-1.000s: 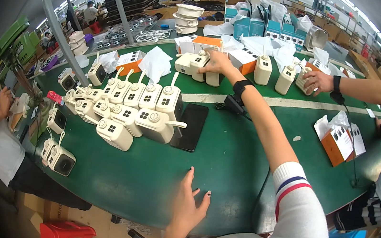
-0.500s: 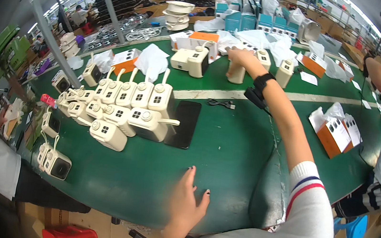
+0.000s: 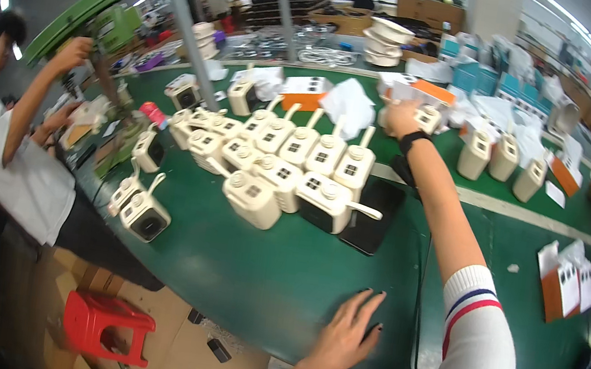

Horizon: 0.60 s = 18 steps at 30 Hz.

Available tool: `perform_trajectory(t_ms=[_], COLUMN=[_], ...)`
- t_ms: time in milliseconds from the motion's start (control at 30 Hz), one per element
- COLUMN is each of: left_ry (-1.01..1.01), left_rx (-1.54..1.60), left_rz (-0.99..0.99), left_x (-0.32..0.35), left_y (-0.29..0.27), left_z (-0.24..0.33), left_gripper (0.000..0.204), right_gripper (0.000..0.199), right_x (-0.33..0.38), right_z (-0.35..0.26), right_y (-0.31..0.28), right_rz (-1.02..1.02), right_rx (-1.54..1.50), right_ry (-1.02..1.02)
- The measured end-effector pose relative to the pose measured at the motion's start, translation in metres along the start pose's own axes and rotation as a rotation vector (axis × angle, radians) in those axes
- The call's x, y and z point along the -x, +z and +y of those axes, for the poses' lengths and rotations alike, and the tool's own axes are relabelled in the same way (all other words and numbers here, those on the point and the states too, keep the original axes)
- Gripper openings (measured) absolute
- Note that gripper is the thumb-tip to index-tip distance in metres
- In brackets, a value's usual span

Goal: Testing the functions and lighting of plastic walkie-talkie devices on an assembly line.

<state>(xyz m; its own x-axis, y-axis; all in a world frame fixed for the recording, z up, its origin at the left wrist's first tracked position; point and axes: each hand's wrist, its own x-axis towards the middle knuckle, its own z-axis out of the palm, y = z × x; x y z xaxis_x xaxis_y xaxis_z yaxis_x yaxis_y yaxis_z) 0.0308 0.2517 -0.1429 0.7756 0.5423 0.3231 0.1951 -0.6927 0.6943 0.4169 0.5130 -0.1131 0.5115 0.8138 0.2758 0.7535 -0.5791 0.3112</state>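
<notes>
My right hand [image 3: 399, 117] reaches across the green table [image 3: 252, 283] to a cream box-shaped device [image 3: 427, 118] near the far side. Its fingers are partly hidden, so I cannot tell whether they grip it. Spread fingers show on my left hand [image 3: 346, 337], low over the near part of the table with nothing in it. Between the hands lies a flat black slab [image 3: 372, 228], partly under a cluster of cream devices [image 3: 253, 197] with strap handles, knobs and dark square buttons. Three more cream devices [image 3: 504, 158] stand to the right of my right hand.
Orange-and-white boxes [image 3: 563, 287] and white wrapping [image 3: 348, 108] lie around the table. A metal post [image 3: 189, 29] rises at the far left. At left, a person [image 3: 25, 141] works at a green machine [image 3: 81, 26]. A red stool [image 3: 108, 328] stands on the floor.
The view has swung left. My right hand has left one standing cream device and moved left to another. My left hand stays low over the near table, its fingers spread.
</notes>
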Motion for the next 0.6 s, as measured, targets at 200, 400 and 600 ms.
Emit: perform_trajectory(t_ms=[200,400,600], left_ry=[-0.003,-0.007,0.105], left_rx=[0.032,0.061,0.057], left_rz=[0.040,0.017,0.014], left_x=[0.001,0.006,0.009], left_y=[0.001,0.003,0.010], left_z=[0.000,-0.003,-0.005], left_gripper=[0.053,0.052,0.048], right_gripper=[0.111,0.117,0.112], right_x=[-0.020,0.025,0.107], right_z=[0.018,0.008,0.035], right_y=[-0.008,-0.032,-0.070], right_rz=[-0.340,0.024,0.240], right_rx=[-0.185,-0.239,-0.201], right_ry=[0.090,-0.159,-0.205])
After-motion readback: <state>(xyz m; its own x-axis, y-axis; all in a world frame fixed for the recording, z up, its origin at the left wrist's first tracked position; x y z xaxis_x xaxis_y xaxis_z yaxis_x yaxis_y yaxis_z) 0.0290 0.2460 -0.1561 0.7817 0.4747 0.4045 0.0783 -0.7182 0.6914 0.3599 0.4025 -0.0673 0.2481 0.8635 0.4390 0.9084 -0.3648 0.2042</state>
